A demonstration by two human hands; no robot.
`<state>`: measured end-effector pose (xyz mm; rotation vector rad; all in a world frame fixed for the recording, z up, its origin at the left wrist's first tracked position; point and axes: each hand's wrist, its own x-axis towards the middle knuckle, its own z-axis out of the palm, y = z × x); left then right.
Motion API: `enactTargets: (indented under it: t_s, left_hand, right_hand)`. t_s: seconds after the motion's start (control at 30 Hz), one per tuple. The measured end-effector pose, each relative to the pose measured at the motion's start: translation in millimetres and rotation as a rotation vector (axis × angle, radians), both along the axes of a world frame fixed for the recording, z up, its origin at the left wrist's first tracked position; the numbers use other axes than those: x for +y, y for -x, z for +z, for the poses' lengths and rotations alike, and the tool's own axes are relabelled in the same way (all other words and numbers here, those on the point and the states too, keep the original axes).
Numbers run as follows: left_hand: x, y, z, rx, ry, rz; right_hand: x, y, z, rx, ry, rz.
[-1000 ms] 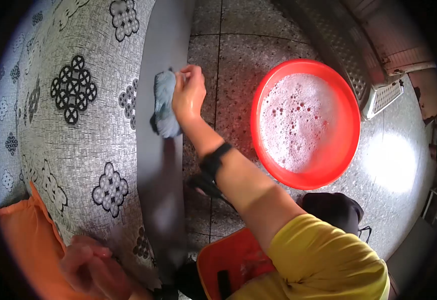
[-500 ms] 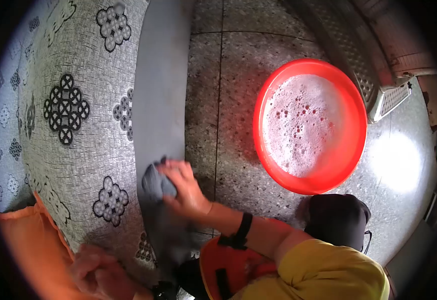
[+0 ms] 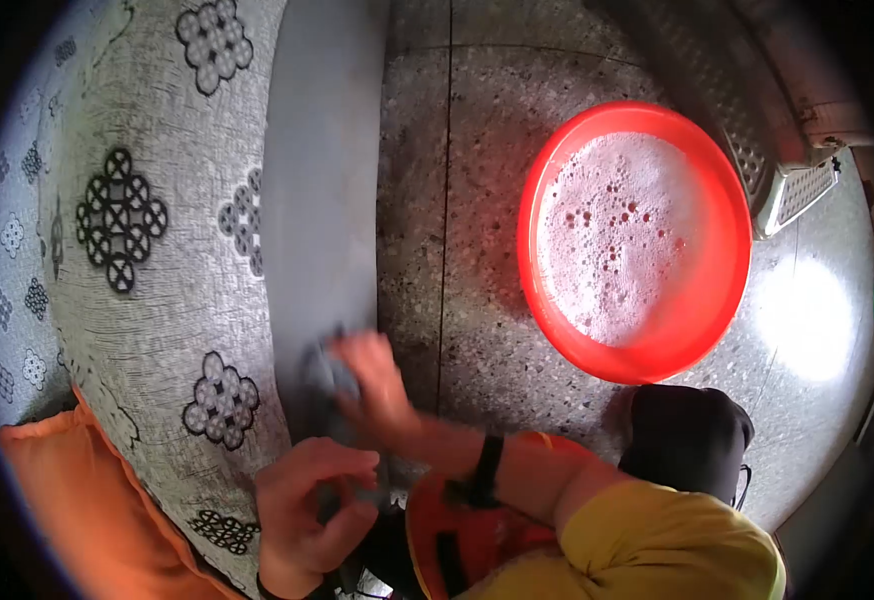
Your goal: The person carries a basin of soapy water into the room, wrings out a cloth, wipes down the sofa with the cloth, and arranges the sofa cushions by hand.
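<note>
My right hand (image 3: 379, 388) is closed on a blue-grey cloth (image 3: 325, 372), which it presses against the smooth grey side panel (image 3: 322, 180) of the bed or seat. Both hand and cloth are blurred. Close by on the left, my left hand (image 3: 312, 510) is raised in front of the patterned grey cover (image 3: 172, 330), its fingers curled with a gap between thumb and fingers and nothing between them. A red basin (image 3: 735, 250) of foamy water stands on the speckled floor to the right.
Orange fabric (image 3: 97, 500) hangs at the lower left. A dark object (image 3: 685, 440) lies below the basin. At the upper right is a perforated grey step or rack (image 3: 802, 195). A red and black item (image 3: 477, 530) is near my body.
My right hand has moved down along the grey panel with the cloth. My left hand has come up and to the right, nearer the right hand. The view has shifted slightly.
</note>
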<state>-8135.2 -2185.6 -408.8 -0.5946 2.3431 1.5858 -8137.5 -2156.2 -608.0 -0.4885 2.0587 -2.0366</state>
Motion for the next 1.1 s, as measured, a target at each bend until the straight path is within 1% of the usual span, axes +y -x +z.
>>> enactTargets:
  t_s: [0.03, 0.07, 0.1, 0.13, 0.17, 0.23, 0.27, 0.3, 0.33, 0.37, 0.4, 0.43, 0.5, 0.53, 0.57, 0.6, 0.63, 0.67, 0.7, 0.77, 0.8, 0.83, 0.87, 0.9, 0.93, 0.97, 1.0, 1.07, 1.1]
  left_hand:
    - [2, 2, 1, 0.020, 0.000, -0.009]
    - [3, 3, 1, 0.045, 0.000, -0.019]
    - [2, 2, 0, 0.043, -0.004, -0.022]
    - [0, 1, -1, 0.082, -0.002, -0.061]
    - [-2, 1, -1, 0.126, 0.001, -0.095]
    - [3, -2, -3, 0.149, 0.011, -0.068]
    - [5, -2, -5, 0.173, 0.026, -0.049]
    - [8, -2, -5, 0.174, 0.020, -0.055]
    - [10, -4, -5, 0.185, -0.007, 0.016]
    - [13, -5, -6, 0.189, -0.034, 0.090]
    - [14, -6, -8, 0.177, -0.039, 0.089]
    - [12, -6, -9, 0.176, -0.009, 0.074]
    - [7, -7, -13, 0.173, 0.024, 0.057]
    - [7, -10, -16, 0.197, 0.016, 0.045]
    - [6, -10, -18, 0.222, 0.006, 0.033]
    - [7, -11, -20, 0.220, 0.003, 0.038]
    - [10, -9, -20, 0.227, 0.028, 0.034]
    - [10, -7, -19, 0.228, 0.055, 0.027]
    - [10, -5, -18, 0.228, 0.057, 0.030]
    - [11, -1, -15, 0.215, 0.071, -0.006]
    - [11, 2, -15, 0.220, 0.067, -0.008]
    - [11, 5, -15, 0.210, 0.044, -0.015]
    - [11, 6, -16, 0.190, 0.022, -0.021]
    - [12, 3, -17, 0.172, 0.029, -0.019]
    - [13, 0, -21, 0.215, 0.007, 0.047]
    - [15, -2, -22, 0.264, -0.020, 0.106]
    - [14, -3, -23, 0.270, -0.019, 0.101]
    - [12, -6, -23, 0.239, 0.011, -0.014]
    - [13, -8, -23, 0.238, 0.011, -0.010]
  right_hand:
    - [-8, 48, 4, 0.062, 0.038, -0.177]
    - [-26, 95, 3, -0.024, 0.003, -0.389]
    - [-36, 153, -3, -0.061, 0.051, -0.400]
    - [-47, 196, -13, 0.055, 0.075, -0.535]
    - [-52, 199, -15, 0.058, 0.074, -0.532]
    - [-54, 195, -24, -0.165, 0.053, -0.590]
    - [-53, 161, -37, -0.085, -0.029, -0.586]
    - [-45, 117, -40, -0.123, -0.008, -0.523]
    - [-34, 60, -51, -0.165, 0.070, -0.385]
    - [-21, 0, -55, -0.234, 0.073, -0.272]
    - [-13, -57, -53, -0.504, -0.066, -0.089]
    - [-7, -55, -49, -0.516, -0.068, -0.093]
    - [2, -44, -37, -0.449, -0.121, 0.035]
    - [-7, -7, -40, -0.271, -0.037, -0.099]
    - [-22, 32, -49, -0.131, -0.045, -0.288]
    - [-33, 84, -43, -0.241, -0.026, -0.388]
    - [-40, 134, -44, -0.414, -0.001, -0.384]
    - [-49, 171, -45, -0.400, -0.108, -0.494]
    - [-54, 177, -46, -0.401, -0.107, -0.490]
    - [-56, 181, -47, -0.328, -0.042, -0.519]
    - [-53, 143, -45, -0.153, -0.039, -0.470]
    - [-48, 97, -30, -0.071, 0.035, -0.468]
    - [-41, 50, -15, -0.106, 0.050, -0.422]
    - [-34, 7, -10, -0.086, 0.056, -0.397]
    - [-21, -10, -2, -0.210, 0.069, -0.242]
    - [-10, -16, 5, -0.326, 0.080, -0.093]
    - [-11, -8, 4, -0.319, 0.083, -0.098]
    - [-16, 24, -4, -0.005, -0.033, -0.234]
    - [-25, 48, -9, -0.061, -0.057, -0.305]
